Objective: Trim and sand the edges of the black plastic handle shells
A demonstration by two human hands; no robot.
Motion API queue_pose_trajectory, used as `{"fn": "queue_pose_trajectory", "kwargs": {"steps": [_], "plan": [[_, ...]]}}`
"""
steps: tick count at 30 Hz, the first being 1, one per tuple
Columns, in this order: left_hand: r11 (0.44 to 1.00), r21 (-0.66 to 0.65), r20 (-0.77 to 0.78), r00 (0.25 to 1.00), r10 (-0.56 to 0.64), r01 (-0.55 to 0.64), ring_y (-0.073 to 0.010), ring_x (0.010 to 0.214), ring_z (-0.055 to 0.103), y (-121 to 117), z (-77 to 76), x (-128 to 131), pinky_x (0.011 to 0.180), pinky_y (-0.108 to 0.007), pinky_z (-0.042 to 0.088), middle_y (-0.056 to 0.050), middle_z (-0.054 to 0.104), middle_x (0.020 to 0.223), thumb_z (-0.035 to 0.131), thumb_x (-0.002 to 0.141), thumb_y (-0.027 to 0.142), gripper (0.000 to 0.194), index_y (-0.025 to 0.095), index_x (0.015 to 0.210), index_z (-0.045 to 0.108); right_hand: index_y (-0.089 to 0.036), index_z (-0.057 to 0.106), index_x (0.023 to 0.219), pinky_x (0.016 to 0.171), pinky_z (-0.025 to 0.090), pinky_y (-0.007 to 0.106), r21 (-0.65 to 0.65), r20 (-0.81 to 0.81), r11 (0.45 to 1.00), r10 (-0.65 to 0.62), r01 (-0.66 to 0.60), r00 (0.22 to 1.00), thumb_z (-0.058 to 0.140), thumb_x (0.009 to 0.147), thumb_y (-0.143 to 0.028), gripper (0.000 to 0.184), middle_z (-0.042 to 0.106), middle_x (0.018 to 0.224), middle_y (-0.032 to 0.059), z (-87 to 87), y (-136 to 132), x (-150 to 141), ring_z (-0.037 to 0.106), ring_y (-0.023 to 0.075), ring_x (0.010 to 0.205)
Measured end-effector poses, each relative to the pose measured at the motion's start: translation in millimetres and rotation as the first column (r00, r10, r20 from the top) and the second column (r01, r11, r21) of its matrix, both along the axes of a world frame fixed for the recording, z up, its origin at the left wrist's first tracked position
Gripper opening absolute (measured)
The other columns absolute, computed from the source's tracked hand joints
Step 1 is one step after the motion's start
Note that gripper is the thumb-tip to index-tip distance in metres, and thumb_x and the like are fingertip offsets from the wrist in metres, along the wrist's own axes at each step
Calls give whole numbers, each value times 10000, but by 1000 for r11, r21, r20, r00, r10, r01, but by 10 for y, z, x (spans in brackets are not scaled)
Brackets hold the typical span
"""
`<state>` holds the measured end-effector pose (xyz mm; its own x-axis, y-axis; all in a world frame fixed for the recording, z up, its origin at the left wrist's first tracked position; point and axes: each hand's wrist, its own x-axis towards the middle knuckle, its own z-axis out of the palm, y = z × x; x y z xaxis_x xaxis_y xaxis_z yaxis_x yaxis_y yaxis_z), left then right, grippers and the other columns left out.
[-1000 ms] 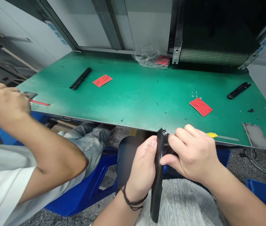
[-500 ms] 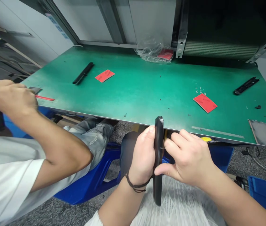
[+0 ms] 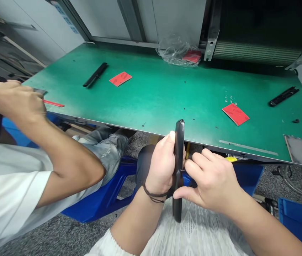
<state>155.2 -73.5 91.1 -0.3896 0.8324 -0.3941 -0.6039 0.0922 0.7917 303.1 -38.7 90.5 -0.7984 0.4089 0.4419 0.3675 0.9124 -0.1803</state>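
Note:
A long black plastic part (image 3: 178, 149) stands upright on edge in front of the green bench (image 3: 161, 96). My left hand (image 3: 161, 165) is closed round its left side, with a dark cord bracelet at the wrist. My right hand (image 3: 211, 179) pinches the part's right edge with thumb and fingers, and a yellow-handled tool (image 3: 232, 159) pokes out past its knuckles. The part's lower end hangs over my lap.
A co-worker's arm (image 3: 60, 156) and hand (image 3: 14, 101) work at the left edge. On the bench lie two black strips (image 3: 95, 74) (image 3: 283, 96), two red pads (image 3: 120, 78) (image 3: 235, 114), a plastic bag (image 3: 179, 51) and a grey patch (image 3: 297, 155). Blue bins (image 3: 300, 220) stand below.
Both my hands have lifted the black part higher, its top now rising above the bench edge. The co-worker's hand has shifted slightly up and to the right.

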Motion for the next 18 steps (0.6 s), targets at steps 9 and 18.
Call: {"fn": "queue_pose_trajectory", "kwargs": {"steps": [9,18], "plan": [[999,7,84,995,-49,48,-68,404,321,58,22,-29,383,-169,289,81,379,520,643,1024,530,402,192,833,538,-195,645,766,650,206,364,31,23,999,16,-17,1000,282,1074,-762,740,514,718,30,-24,-28,17,333,198,703],[997,-38,162,985,-61,68,-59,375,284,97,62,2,360,-158,263,81,379,511,576,1067,500,400,198,812,515,-203,651,757,649,217,375,60,32,998,-10,8,999,257,1077,-757,752,519,714,37,-14,-51,37,345,213,714]]}}
